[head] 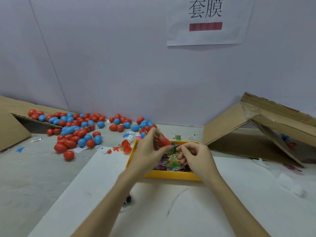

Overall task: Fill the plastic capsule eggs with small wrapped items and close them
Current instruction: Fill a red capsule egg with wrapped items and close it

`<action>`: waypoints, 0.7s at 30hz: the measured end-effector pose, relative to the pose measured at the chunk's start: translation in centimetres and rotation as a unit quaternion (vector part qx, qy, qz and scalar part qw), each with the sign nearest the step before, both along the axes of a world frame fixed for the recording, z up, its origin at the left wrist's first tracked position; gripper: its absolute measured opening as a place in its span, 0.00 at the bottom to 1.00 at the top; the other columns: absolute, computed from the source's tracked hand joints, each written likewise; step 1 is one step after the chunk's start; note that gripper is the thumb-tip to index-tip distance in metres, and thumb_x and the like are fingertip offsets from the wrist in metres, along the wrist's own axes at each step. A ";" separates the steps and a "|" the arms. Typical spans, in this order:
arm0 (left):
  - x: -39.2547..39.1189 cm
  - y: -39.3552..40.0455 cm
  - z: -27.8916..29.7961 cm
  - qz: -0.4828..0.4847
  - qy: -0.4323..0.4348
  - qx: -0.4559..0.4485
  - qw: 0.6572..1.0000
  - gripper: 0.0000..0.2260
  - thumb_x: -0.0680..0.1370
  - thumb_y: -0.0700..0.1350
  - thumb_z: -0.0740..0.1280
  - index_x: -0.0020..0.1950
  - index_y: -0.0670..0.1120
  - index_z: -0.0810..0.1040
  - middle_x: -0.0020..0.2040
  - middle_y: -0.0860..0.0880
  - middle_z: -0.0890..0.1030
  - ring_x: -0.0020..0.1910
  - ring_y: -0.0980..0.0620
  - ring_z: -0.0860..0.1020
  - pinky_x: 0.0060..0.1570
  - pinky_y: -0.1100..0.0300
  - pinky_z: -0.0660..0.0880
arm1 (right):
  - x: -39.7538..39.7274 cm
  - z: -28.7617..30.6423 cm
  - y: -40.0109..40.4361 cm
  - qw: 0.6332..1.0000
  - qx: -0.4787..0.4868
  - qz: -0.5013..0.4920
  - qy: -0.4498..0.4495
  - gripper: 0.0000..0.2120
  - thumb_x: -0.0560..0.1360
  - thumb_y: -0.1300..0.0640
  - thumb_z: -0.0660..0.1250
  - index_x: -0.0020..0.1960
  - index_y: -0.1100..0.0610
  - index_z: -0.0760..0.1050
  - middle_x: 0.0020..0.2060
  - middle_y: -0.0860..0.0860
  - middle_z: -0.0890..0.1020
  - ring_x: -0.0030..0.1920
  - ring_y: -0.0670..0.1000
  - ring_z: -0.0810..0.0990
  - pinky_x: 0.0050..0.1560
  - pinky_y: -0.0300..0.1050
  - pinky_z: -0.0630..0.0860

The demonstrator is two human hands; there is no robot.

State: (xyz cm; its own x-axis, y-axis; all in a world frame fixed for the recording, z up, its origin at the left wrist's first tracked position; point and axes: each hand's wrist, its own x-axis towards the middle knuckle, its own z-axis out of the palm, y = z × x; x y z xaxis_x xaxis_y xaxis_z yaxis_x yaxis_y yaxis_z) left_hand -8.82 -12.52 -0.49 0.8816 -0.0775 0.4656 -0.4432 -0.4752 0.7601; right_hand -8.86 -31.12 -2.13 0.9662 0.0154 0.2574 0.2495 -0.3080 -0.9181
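Tray [171,176] of wrapped items [171,162] sits centre, both hands over it. Egg pile [75,130] behind-left; cardboard box [248,134] right, against wall.

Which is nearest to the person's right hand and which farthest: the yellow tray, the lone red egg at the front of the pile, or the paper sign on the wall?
From the right hand:
1. Yellow tray: directly under the hand, which reaches into it.
2. Lone red egg: on the table off to the left.
3. Paper sign: high on the back wall, well beyond the table.
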 end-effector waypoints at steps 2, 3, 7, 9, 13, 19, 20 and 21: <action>-1.3 -1.3 -0.9 -0.028 -0.016 0.012 0.999 0.18 0.75 0.44 0.77 0.52 0.55 0.69 0.45 0.60 0.80 0.47 0.64 0.80 0.45 0.69 0.78 | -0.3 0.0 0.1 1.000 -0.009 0.003 -0.018 0.11 0.83 0.59 0.65 0.47 0.52 0.84 0.34 0.48 0.85 0.34 0.48 0.83 0.39 0.41 0.80; -1.6 -1.6 -1.2 -0.037 -0.013 0.014 0.999 0.19 0.75 0.42 0.76 0.55 0.54 0.68 0.47 0.59 0.80 0.50 0.65 0.80 0.47 0.70 0.78 | -0.5 0.0 0.1 1.000 -0.010 0.005 -0.027 0.10 0.83 0.58 0.65 0.48 0.52 0.84 0.35 0.47 0.85 0.34 0.47 0.83 0.39 0.40 0.80; -1.8 -1.6 -1.9 -0.069 -0.007 0.016 0.998 0.17 0.77 0.39 0.74 0.61 0.51 0.70 0.55 0.59 0.79 0.55 0.66 0.78 0.51 0.72 0.75 | -1.0 0.2 0.2 0.999 0.010 0.044 -0.024 0.08 0.83 0.53 0.66 0.51 0.52 0.84 0.38 0.47 0.86 0.37 0.48 0.84 0.35 0.36 0.76; -1.9 -1.3 -1.9 -0.076 -0.031 0.027 0.996 0.17 0.78 0.39 0.73 0.63 0.51 0.73 0.58 0.58 0.76 0.56 0.62 0.78 0.51 0.71 0.76 | -1.0 0.4 0.3 0.998 0.011 0.058 -0.010 0.08 0.82 0.51 0.68 0.56 0.52 0.83 0.41 0.47 0.87 0.39 0.47 0.85 0.35 0.35 0.76; -2.1 -0.7 -1.5 -0.098 -0.043 0.018 0.994 0.18 0.78 0.44 0.73 0.65 0.58 0.76 0.62 0.53 0.70 0.57 0.56 0.78 0.54 0.67 0.77 | -1.2 0.7 0.2 0.994 0.045 0.100 0.024 0.10 0.82 0.52 0.68 0.62 0.52 0.79 0.42 0.52 0.88 0.38 0.53 0.87 0.33 0.34 0.76; -2.5 -0.2 -0.6 -0.081 -0.042 0.016 0.996 0.18 0.79 0.39 0.72 0.68 0.47 0.74 0.59 0.54 0.79 0.57 0.57 0.79 0.55 0.62 0.79 | -1.2 0.9 0.0 0.992 0.046 0.115 0.030 0.07 0.83 0.52 0.67 0.58 0.52 0.79 0.42 0.51 0.88 0.39 0.53 0.87 0.31 0.38 0.75; -2.5 0.1 -0.4 -0.081 -0.036 0.007 0.996 0.17 0.79 0.38 0.71 0.66 0.46 0.75 0.58 0.54 0.80 0.57 0.57 0.79 0.56 0.59 0.79 | -1.2 0.9 0.0 0.992 0.051 0.109 0.024 0.06 0.82 0.53 0.68 0.58 0.52 0.80 0.43 0.51 0.88 0.41 0.52 0.87 0.31 0.39 0.76; -2.4 0.4 -0.2 -0.083 -0.037 0.005 0.996 0.15 0.79 0.36 0.70 0.65 0.45 0.77 0.58 0.53 0.80 0.57 0.56 0.80 0.57 0.58 0.80 | -1.1 1.0 -0.1 0.992 0.055 0.108 0.020 0.06 0.81 0.53 0.69 0.58 0.52 0.81 0.44 0.51 0.88 0.42 0.52 0.87 0.32 0.40 0.77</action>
